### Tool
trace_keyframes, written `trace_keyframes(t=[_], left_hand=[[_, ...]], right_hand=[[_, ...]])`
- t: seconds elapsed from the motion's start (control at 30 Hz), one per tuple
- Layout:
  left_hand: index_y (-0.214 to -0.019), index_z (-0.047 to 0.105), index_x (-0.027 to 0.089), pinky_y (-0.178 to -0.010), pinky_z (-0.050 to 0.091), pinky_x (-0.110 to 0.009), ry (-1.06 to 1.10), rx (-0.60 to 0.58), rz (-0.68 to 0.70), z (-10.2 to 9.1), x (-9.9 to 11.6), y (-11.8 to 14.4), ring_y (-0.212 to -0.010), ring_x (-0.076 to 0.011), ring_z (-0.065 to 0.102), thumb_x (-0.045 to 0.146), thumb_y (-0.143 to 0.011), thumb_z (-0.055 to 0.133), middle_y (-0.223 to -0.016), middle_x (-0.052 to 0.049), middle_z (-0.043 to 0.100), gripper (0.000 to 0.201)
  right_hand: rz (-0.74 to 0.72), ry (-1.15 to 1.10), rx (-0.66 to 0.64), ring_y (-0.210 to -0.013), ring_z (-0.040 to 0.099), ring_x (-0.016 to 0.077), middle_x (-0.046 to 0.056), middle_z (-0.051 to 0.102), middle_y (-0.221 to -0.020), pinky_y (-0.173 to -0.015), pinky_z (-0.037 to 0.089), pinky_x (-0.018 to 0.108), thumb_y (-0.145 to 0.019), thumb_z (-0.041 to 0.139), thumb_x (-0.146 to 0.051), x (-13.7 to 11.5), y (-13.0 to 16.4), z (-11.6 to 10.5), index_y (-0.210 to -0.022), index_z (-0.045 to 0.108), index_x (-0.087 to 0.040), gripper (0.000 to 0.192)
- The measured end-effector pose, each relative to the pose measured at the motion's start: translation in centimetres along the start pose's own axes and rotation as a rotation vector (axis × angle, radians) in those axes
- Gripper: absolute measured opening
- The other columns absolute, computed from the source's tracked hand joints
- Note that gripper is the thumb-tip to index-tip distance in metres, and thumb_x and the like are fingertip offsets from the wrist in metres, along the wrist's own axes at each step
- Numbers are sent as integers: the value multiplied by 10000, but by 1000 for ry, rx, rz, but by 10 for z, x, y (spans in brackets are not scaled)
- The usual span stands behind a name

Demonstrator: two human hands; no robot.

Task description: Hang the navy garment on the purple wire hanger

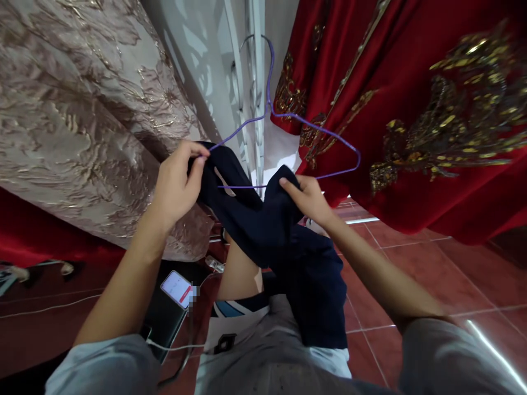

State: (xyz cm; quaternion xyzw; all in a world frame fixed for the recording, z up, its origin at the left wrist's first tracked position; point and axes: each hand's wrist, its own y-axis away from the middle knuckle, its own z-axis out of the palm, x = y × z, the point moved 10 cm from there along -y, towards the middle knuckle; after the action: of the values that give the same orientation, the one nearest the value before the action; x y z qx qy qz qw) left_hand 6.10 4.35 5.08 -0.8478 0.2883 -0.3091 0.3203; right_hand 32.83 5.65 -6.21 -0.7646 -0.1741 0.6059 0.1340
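A purple wire hanger (329,138) hangs by its hook from a white frame (256,82) ahead of me. A dark navy garment (263,230) is draped over the hanger's left end and lower bar and falls down toward my lap. My left hand (177,184) pinches the garment's edge at the hanger's left shoulder. My right hand (310,198) grips a fold of the same garment just under the hanger's lower bar.
A beige-gold embroidered cloth (82,120) hangs at left and a red cloth with gold embroidery (432,109) at right. Below lie a red tiled floor (411,263), a phone (178,288) with its screen lit and a white cable (49,307).
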Motion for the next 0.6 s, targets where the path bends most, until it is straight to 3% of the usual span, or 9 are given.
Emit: trace_keyframes(t=[0.07,0.13,0.2,0.3,0.37,0.43,0.47,0.53,0.6], left_hand=[[-1131,691,264,-1009,517,-397,-7,-13,21,8,5,-14,-1018,-252,686,148,-908,579,-1028,-66,722,276],[-1106,709,269,-1004,519,-407,7,-42,25,14,2,-21,-989,-262,682,179,-936,588,-991,-67,717,227],[-1034,719,247,-997,522,-416,40,-53,-4,14,-7,-22,-965,-264,677,221,-961,600,-967,-70,712,142],[-953,713,221,-1013,520,-408,80,-48,-52,7,-16,-21,-958,-242,667,260,-957,661,-939,-47,710,65],[-914,713,228,-1022,517,-398,66,-60,-44,4,-16,-22,-954,-225,663,245,-939,693,-915,-25,704,36],[-883,716,250,-1024,517,-394,38,-39,-30,0,-14,-23,-955,-223,662,223,-938,683,-909,-21,698,70],[-877,719,259,-1032,514,-398,27,-6,-28,-3,-14,-24,-975,-230,663,219,-947,663,-929,-29,699,98],[-875,723,259,-1067,500,-421,12,77,-11,-9,-13,-27,-1068,-253,661,220,-967,611,-1032,-58,703,150],[-850,717,238,-1103,480,-458,12,121,12,-8,-11,-31,-1181,-283,641,205,-973,557,-1155,-91,691,204]], right_hand=[[-41,34,-55,-681,622,141,20,673,-743,-619,524,266,-985,603,-469,-10,11,9,-832,675,-173,341],[-151,148,-40,-1033,722,216,78,762,-1121,-904,599,359,-983,630,-391,-28,25,2,-1173,725,-199,286],[-268,272,94,-1335,629,266,96,654,-1444,-1096,545,425,-947,691,-333,-48,40,-24,-1442,618,-249,508],[-317,365,427,-1419,569,297,127,533,-1587,-1115,538,439,-893,768,-308,-68,56,-85,-1530,552,-255,674],[-250,408,521,-1258,678,283,168,657,-1443,-1006,579,406,-882,788,-302,-71,55,-121,-1387,688,-211,523],[-123,385,431,-922,760,225,173,794,-1100,-765,587,354,-874,804,-344,-63,40,-144,-1074,821,-173,264],[-48,329,342,-755,741,186,153,803,-921,-648,548,333,-851,824,-393,-56,29,-150,-920,833,-164,239],[61,191,163,-541,651,122,101,743,-671,-515,446,305,-761,854,-543,-46,9,-150,-706,788,-150,402],[-2,176,221,-487,605,91,65,682,-573,-504,416,295,-722,805,-668,-55,-8,-156,-604,721,-128,559]])
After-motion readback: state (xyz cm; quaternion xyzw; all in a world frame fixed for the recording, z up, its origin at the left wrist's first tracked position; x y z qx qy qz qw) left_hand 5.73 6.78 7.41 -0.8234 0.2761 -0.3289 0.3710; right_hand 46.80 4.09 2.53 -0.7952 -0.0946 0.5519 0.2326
